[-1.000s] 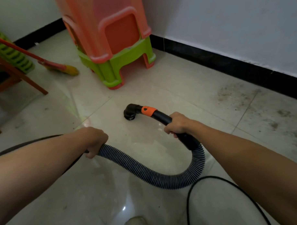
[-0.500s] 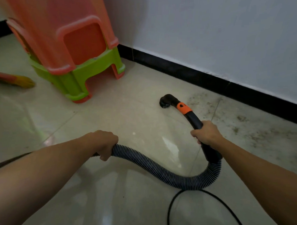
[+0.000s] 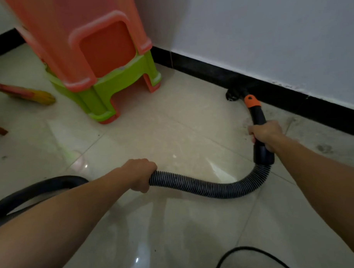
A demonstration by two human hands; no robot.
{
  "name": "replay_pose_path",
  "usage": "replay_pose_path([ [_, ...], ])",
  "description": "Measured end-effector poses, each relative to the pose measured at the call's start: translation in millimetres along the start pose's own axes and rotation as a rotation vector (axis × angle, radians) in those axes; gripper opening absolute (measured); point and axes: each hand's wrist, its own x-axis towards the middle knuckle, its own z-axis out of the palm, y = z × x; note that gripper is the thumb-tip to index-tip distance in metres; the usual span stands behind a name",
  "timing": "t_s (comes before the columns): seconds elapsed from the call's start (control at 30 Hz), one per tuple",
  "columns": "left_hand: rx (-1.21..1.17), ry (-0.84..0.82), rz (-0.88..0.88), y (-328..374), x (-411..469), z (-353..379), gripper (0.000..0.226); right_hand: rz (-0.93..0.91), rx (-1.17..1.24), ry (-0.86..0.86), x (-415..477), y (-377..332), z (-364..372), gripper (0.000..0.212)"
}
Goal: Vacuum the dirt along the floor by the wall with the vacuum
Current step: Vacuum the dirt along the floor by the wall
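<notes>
My right hand [image 3: 265, 131] grips the black vacuum wand [image 3: 257, 116] just below its orange collar [image 3: 251, 101]. The small black nozzle [image 3: 232, 95] rests on the floor tile right against the black baseboard [image 3: 291, 98]. My left hand [image 3: 140, 174] is closed around the ribbed grey hose [image 3: 204, 188], which curves from it up to the wand. Grey dirt smudges [image 3: 325, 148] mark the tiles along the wall to the right of the nozzle.
A stack of orange and green plastic stools [image 3: 102, 76] stands in the corner at the left. A broom head [image 3: 40, 96] lies on the floor beside it. A thick black hose [image 3: 37, 187] runs under my left arm, and a thin black cable [image 3: 246, 251] loops at the bottom right.
The nozzle has travelled from the open tile to the right and forward until it touches the baseboard. Both hands kept their grips and my view swung right.
</notes>
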Motion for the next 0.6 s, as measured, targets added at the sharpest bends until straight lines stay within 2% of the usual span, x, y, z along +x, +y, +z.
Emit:
replay_pose_path([
  [0.23, -0.066, 0.022, -0.051, -4, -8, 6, 0.036, -0.119, -0.146, -0.064, 17, -57, 64, 0.042],
  [0.43, -0.172, 0.081, -0.132, -7, -24, 14, 0.03, -0.347, -0.485, -0.075, 17, -120, 112, 0.054],
  [0.6, -0.114, 0.093, -0.117, 0, -27, -2, 0.032, -0.402, -0.646, -0.021, 4, -105, 94, 0.06],
])
